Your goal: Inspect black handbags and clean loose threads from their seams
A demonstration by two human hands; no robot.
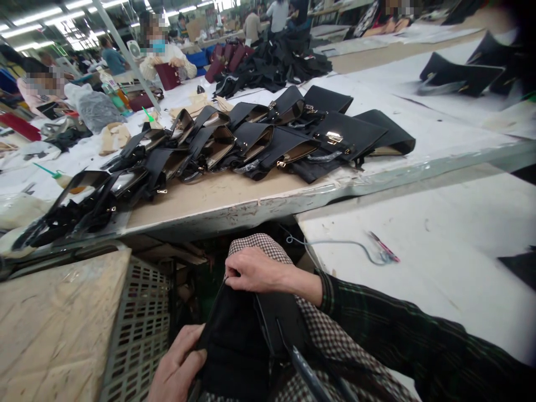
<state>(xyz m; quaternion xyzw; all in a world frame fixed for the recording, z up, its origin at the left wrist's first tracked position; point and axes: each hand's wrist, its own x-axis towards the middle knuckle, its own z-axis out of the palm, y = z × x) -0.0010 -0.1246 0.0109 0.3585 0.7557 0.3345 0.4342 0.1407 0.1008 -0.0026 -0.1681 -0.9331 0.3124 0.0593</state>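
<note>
A black handbag rests on my lap over a checked cloth. My right hand is closed on the bag's top edge, knuckles up. At the bag's lower left side, my left hand grips the black material with its fingers curled round it. A strap or handle of the bag runs toward the bottom of the picture.
A row of several black handbags with metal clasps lies on the worktable ahead. A plastic crate and a wooden board are at my left. A white table with a cable and pen is at my right. Other people work at the far end.
</note>
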